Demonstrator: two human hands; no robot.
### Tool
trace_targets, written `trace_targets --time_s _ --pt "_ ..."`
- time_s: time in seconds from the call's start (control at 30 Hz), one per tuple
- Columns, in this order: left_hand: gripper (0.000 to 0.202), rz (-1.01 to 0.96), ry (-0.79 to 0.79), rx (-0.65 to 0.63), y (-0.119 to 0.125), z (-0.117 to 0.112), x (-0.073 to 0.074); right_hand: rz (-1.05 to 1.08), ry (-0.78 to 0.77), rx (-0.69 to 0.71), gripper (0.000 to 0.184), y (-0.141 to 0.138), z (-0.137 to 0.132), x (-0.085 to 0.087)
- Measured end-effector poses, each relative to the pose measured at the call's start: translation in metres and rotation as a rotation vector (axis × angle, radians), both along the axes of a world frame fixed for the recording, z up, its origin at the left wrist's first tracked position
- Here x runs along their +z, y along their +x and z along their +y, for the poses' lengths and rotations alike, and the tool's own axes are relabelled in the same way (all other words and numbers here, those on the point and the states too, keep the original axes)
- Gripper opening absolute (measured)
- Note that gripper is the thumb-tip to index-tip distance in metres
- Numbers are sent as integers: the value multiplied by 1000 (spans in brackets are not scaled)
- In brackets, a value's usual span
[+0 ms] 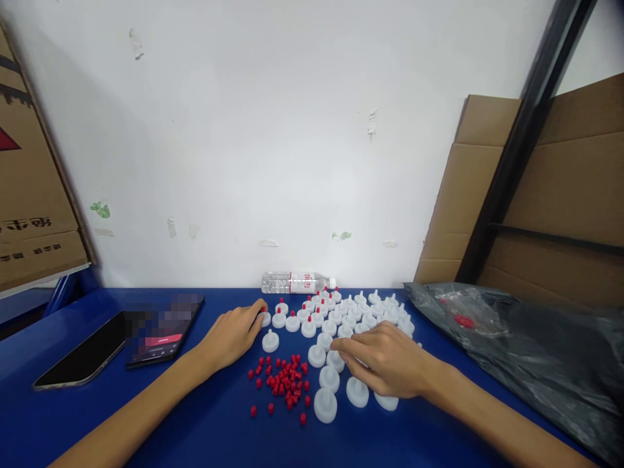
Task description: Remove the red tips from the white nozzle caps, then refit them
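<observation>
My left hand [234, 331] is closed, its fingertips on a red-tipped white nozzle cap [266, 320] at the left end of the group. Just below that hand stands a white nozzle cap with a bare tip [270, 341]. Over the right part of the group, my right hand [385, 357] pinches at the spout of a bare white nozzle cap [335, 360], partly hidden by the fingers. Several other bare nozzle caps [325, 405] stand around it. Red tip caps [285, 378] lie loose in a pile between my hands. Red-tipped nozzle caps [309, 327] stand behind the pile.
A clear bottle [297, 283] lies against the wall at the back of the blue table [205, 416]. Two phones [80, 354] lie at the left. On the right are a grey plastic bag [517, 364] and cardboard [458, 195].
</observation>
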State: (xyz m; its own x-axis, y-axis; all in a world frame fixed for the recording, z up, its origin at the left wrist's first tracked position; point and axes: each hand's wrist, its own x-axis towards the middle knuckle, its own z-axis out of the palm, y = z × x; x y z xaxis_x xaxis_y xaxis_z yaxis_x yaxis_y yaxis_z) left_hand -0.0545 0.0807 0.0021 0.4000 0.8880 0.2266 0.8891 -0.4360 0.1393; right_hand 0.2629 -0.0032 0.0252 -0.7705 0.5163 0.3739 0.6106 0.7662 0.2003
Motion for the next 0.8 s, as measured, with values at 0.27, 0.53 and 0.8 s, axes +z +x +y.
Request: trace_targets --time_s 0.27,0.53,0.8 --pt "27 -169 178 73 1 -3 15 96 100 7 27 2 0 1" --pt "18 -382 441 -298 18 -40 32 375 206 -175 28 -16 -14 11" --pt "7 -508 454 -627 53 -88 14 400 8 -75 51 -44 -36 4"
